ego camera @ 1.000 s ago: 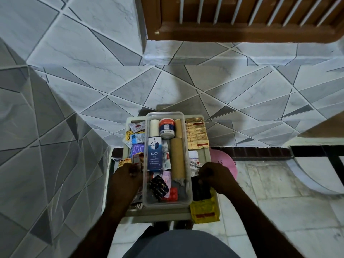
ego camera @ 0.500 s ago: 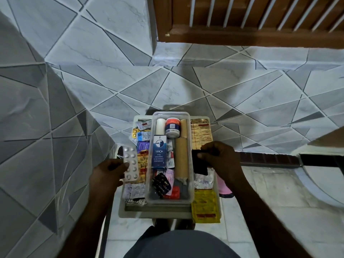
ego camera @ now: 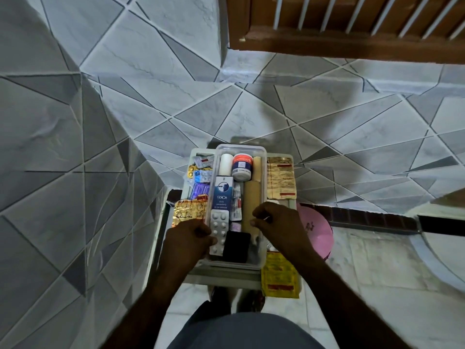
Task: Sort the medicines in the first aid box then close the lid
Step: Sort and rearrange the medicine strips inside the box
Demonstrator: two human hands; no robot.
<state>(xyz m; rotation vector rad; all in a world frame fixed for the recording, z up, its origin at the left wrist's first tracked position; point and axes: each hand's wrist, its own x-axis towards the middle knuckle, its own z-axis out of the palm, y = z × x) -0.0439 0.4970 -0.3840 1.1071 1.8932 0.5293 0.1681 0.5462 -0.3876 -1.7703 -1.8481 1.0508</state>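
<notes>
Moved into the tray's [ego camera: 263, 172] near end, strip [ego camera: 219, 230] and pack [ego camera: 236, 247] are being settled, the strip pinched by the left hand [ego camera: 187, 244]; the right hand's [ego camera: 279, 230] grip cannot be told. Overlapping packs could be jammed by the lid.

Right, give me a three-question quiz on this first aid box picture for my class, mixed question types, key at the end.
1. True or false: the black packet lies in the clear tray beside the white blister strip.
2. What does the left hand hold? A. white blister strip B. blue box C. tan roll
3. Fill in: the orange-lidded jar stands at the tray's ___ end.
Key: 1 true; 2 A; 3 far.
</notes>
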